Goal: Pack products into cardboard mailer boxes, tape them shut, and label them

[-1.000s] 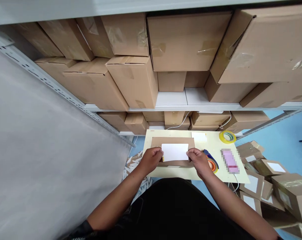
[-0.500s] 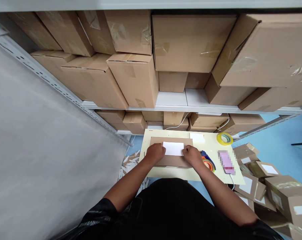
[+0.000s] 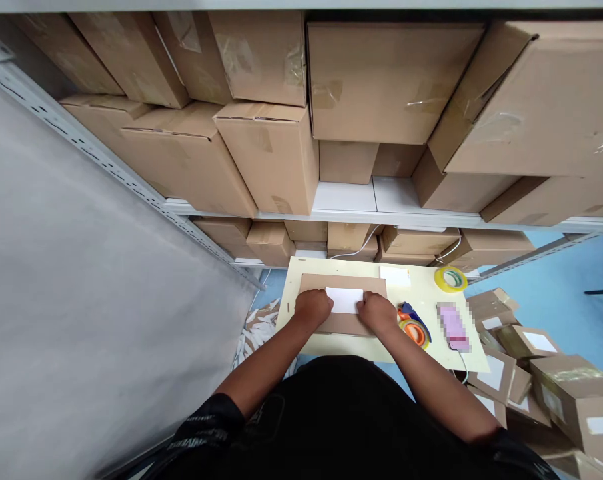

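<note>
A flat brown cardboard box [image 3: 342, 325] lies on the pale yellow table [image 3: 311, 345]. Over its top is a white paper label [image 3: 345, 301], its visible part lying between my two hands. My left hand [image 3: 314, 307] is closed on the label's left end, with the thumb side turned inward. At the opposite end, the curled fingers of my right hand [image 3: 378, 311] grip the label. Both hands rest at the box top; whether the label is stuck down I cannot tell. Just right of my right hand is a blue tape dispenser [image 3: 415, 325] with an orange core.
On the table's right are a yellow tape roll [image 3: 451, 279] and a blurred pink phone [image 3: 454, 327] with a cable. White labels [image 3: 394, 276] lie at the back edge. Shelves of cartons [image 3: 266, 157] rise ahead; labelled boxes [image 3: 571, 387] pile up on the right floor.
My right hand has shifted a little left and my left hand slightly right, so less of the label shows between them. The box stays in place.
</note>
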`<state>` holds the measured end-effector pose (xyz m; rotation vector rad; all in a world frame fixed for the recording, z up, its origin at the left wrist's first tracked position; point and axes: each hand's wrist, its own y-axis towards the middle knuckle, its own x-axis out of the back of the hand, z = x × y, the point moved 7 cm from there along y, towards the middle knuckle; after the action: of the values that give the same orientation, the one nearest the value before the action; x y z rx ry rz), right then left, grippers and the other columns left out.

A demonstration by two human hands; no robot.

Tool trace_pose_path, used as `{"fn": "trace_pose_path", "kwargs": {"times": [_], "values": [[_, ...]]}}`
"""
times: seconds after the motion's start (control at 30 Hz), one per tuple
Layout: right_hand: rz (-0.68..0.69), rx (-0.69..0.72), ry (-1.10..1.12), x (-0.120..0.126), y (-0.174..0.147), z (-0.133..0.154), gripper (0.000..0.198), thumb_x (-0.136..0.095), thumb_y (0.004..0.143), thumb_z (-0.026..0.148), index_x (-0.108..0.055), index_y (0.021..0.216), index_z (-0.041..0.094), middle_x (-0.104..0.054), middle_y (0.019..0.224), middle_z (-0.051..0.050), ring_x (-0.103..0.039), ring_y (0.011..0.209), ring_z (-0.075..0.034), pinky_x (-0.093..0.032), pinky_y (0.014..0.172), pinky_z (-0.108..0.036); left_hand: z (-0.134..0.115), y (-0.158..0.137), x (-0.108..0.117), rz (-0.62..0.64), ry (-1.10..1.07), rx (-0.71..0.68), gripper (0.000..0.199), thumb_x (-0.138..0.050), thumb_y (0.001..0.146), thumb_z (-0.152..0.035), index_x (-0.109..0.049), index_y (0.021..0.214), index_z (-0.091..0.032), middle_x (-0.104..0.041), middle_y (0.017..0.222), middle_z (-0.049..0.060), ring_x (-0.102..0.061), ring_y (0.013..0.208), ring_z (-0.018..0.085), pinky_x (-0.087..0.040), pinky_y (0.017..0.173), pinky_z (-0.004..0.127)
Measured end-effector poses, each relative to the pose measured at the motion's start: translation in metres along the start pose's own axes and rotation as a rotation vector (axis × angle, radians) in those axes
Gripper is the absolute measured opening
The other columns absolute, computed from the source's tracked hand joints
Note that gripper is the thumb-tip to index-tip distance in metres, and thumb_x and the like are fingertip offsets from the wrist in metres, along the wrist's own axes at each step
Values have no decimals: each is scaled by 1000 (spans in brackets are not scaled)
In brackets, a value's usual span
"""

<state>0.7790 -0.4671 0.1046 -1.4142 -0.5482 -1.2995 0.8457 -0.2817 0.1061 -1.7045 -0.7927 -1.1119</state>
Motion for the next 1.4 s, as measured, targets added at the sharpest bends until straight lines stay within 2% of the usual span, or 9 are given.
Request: {"fn": "trace_pose_path", "kwargs": {"times": [0.2, 0.3, 0.43, 0.5, 0.63, 0.73, 1.03, 1.2, 1.4], "values": [[3, 11, 25, -1, 2, 2, 29, -46, 94, 30, -69, 107, 19, -74, 109, -14, -69, 99, -28, -44, 73, -33, 12, -2, 2, -23, -36, 7, 40, -45, 99, -42, -75, 102, -16, -75, 102, 16, -70, 98, 30, -50, 84, 38], [-31, 45, 94, 2, -3, -4, 23, -48, 93, 29, -68, 99, 20, -73, 103, -11, -68, 95, -26, -44, 74, -32, 28, -13, 8, -166, -83, 17, 35, -54, 96, -46, -71, 104, -16, -72, 105, 16, -67, 103, 32, -49, 90, 41], [-328, 76, 207, 12, -21, -40, 30, -53, 92, 35, -65, 113, 17, -67, 115, -14, -61, 111, -29, -46, 94, -37, 61, -35, 9, -469, -259, 73, 57, -72, 82, -47, -60, 129, -16, -60, 135, 20, -51, 132, 39, -39, 111, 50], [-388, 3, 307, 5, -29, -66, 48, -57, 90, 44, -59, 128, 15, -62, 128, -18, -56, 123, -32, -44, 102, -40, 78, -40, -7, -441, -487, 112, 70, -73, 82, -48, -52, 139, -15, -57, 141, 20, -51, 135, 37, -40, 113, 49], [-50, -129, 668, -40, -28, -86, 52, -49, 95, 57, -61, 129, 19, -68, 123, -13, -65, 112, -29, -49, 92, -37, 86, -38, -39, -209, -871, 138, 63, -64, 91, -49, -48, 143, -18, -67, 130, 15, -66, 119, 30, -50, 104, 43], [40, -116, 791, -49, -28, -78, 47, -43, 98, 56, -67, 120, 22, -74, 111, -8, -68, 104, -26, -48, 88, -35, 86, -40, -38, -216, -899, 187, 56, -65, 90, -46, -52, 139, -21, -70, 130, 12, -68, 118, 28, -51, 103, 41], [-60, 63, 806, 24, -43, -87, 42, -55, 94, 53, -71, 121, 25, -75, 109, -7, -68, 95, -25, -49, 81, -32, 62, -71, 22, -281, -869, 256, 59, -63, 88, -55, -56, 136, -22, -73, 126, 9, -71, 111, 28, -57, 95, 38], [-150, 74, 887, 56, -59, -107, 42, -56, 94, 53, -71, 124, 27, -76, 114, -6, -69, 97, -25, -50, 86, -34, 31, -82, 74, -301, -789, 146, 65, -65, 86, -58, -55, 140, -23, -72, 129, 9, -70, 113, 29, -56, 96, 39], [-319, -28, 1000, 76, -86, -135, 46, -55, 93, 57, -72, 120, 25, -78, 109, -5, -70, 98, -26, -51, 86, -34, -8, -61, 120, -266, -757, -73, 67, -64, 88, -56, -52, 147, -26, -71, 131, 6, -69, 116, 29, -55, 97, 37]]}}
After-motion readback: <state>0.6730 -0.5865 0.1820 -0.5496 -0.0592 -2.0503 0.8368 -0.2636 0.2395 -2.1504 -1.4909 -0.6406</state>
